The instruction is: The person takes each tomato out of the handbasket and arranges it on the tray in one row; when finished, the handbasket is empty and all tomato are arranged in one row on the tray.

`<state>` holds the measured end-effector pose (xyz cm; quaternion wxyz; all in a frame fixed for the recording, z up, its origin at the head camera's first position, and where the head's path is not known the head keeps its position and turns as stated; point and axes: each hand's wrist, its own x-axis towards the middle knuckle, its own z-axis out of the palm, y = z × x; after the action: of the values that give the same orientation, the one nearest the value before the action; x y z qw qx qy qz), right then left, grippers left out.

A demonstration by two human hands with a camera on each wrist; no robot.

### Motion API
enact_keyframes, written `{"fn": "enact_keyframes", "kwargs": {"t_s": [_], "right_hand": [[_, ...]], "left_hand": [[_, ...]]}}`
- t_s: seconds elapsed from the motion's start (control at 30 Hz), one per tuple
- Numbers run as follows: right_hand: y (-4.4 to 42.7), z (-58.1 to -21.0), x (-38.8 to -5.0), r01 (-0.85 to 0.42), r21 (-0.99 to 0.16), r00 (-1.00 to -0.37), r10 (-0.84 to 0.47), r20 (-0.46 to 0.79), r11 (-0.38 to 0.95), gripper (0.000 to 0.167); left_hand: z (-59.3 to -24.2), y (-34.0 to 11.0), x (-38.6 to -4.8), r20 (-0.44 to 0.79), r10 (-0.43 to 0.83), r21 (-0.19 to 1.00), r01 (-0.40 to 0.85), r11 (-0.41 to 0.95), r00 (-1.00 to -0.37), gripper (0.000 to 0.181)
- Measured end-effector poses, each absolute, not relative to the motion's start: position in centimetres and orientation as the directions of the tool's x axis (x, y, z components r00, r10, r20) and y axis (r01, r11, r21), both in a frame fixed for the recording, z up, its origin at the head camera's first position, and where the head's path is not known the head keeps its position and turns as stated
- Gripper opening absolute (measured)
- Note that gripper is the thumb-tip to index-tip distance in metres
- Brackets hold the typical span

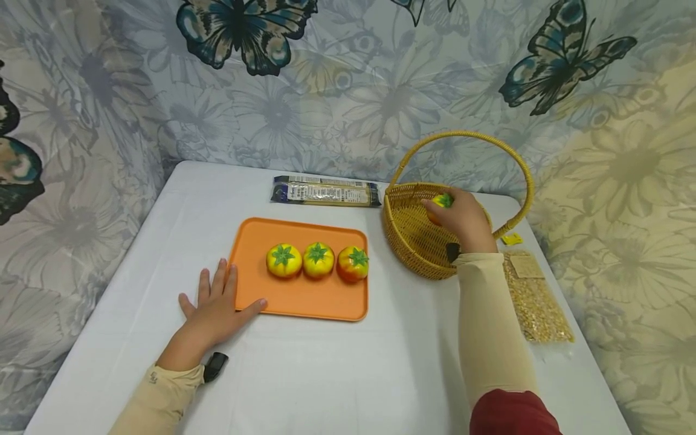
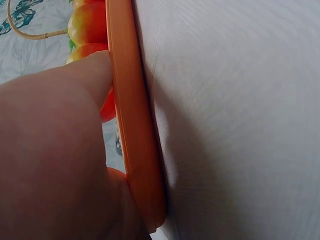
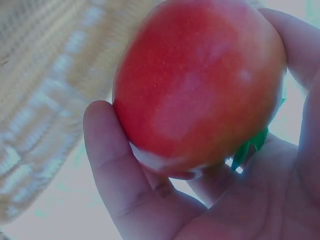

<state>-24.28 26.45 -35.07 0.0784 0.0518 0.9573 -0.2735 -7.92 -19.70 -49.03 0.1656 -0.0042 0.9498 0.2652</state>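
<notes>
An orange tray [image 1: 304, 302] holds three yellow-and-red tomatoes with green star-shaped tops: a left one [image 1: 284, 261], a middle one [image 1: 318, 260] and a right one [image 1: 352, 264]. My left hand [image 1: 209, 320] lies with spread, straight fingers at the tray's near-left corner, its thumb on the rim; the left wrist view shows the tray's edge [image 2: 132, 120] close up. Over the wicker basket [image 1: 413, 254], my right hand [image 1: 467, 220] grips another tomato [image 3: 200, 85] between curled fingers and thumb. Its glossy red side fills the right wrist view.
The basket's tall handle [image 1: 462, 134] arches above the right hand. A dark-ended packet [image 1: 326, 191] lies behind the tray. Right of the basket are a bag of yellow grains [image 1: 535, 302] and a small yellow item [image 1: 512, 239]. Patterned cloth [image 1: 348, 109] hangs behind the table.
</notes>
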Motion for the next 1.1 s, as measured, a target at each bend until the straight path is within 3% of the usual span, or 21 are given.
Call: {"fn": "enact_keyframes", "kwargs": {"t_s": [0.23, 0.37, 0.67, 1.1], "right_hand": [[22.2, -33.6, -23.7, 0.056, -0.572, -0.994, -0.011, -0.113, 0.818, 0.082], [19.2, -33.7, -23.3, -0.016, -0.59, -0.995, -0.072, -0.071, 0.807, 0.072], [10.3, -35.0, -21.7, -0.151, -0.587, -0.977, -0.211, -0.034, 0.795, 0.066], [-2.0, -41.3, -22.4, -0.422, -0.599, -0.823, -0.565, -0.062, 0.681, 0.064]], "left_hand": [[-49.2, -19.9, -7.9, -0.308, 0.077, 0.501, -0.093, 0.86, -0.948, 0.12], [-49.3, -20.0, -7.8, -0.308, 0.075, 0.501, -0.095, 0.86, -0.949, 0.121], [-49.5, -19.9, -8.0, -0.299, 0.067, 0.488, -0.092, 0.868, -0.952, 0.119], [-50.4, -20.2, -8.3, -0.265, 0.072, 0.492, -0.071, 0.868, -0.962, 0.122]]}}
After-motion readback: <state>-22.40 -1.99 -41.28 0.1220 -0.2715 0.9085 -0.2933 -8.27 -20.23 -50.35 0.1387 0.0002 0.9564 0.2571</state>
